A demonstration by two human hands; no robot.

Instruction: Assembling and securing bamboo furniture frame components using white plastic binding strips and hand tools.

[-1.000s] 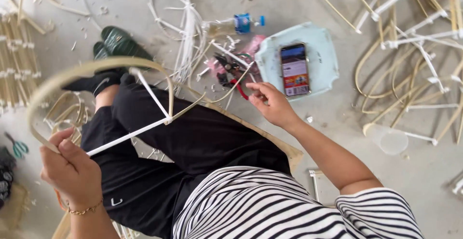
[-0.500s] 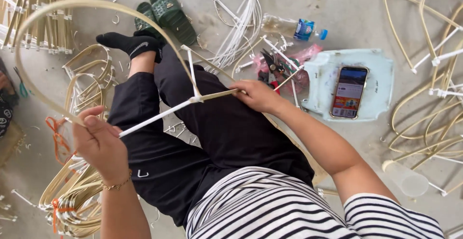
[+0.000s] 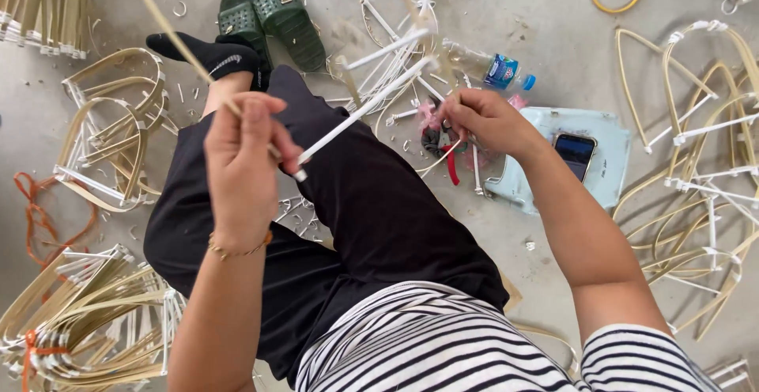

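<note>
I sit on the floor in black trousers with a bent cane frame (image 3: pixel 170 32) raised in front of me. My left hand (image 3: pixel 245 159) grips the cane strip and the near end of a white rod (image 3: pixel 364 111) that crosses the frame. At the rod's far end my right hand (image 3: pixel 486 119) pinches a thin pale strip, just above a red-handled tool (image 3: pixel 452 162) lying on the floor. The frame's upper curve runs out of view at the top.
A light blue stool (image 3: pixel 613 174) at my right carries a phone (image 3: pixel 575 153). A plastic bottle (image 3: pixel 490 68), green sandals (image 3: pixel 273 8) and loose white strips lie ahead. Finished cane frames pile up left (image 3: pixel 107 143), lower left (image 3: pixel 87 321) and right (image 3: pixel 704 194).
Both hands have lifted the frame closer to my face. My right hand shifted from the rod's middle joint to its far end, and my left hand rose up over my knee.
</note>
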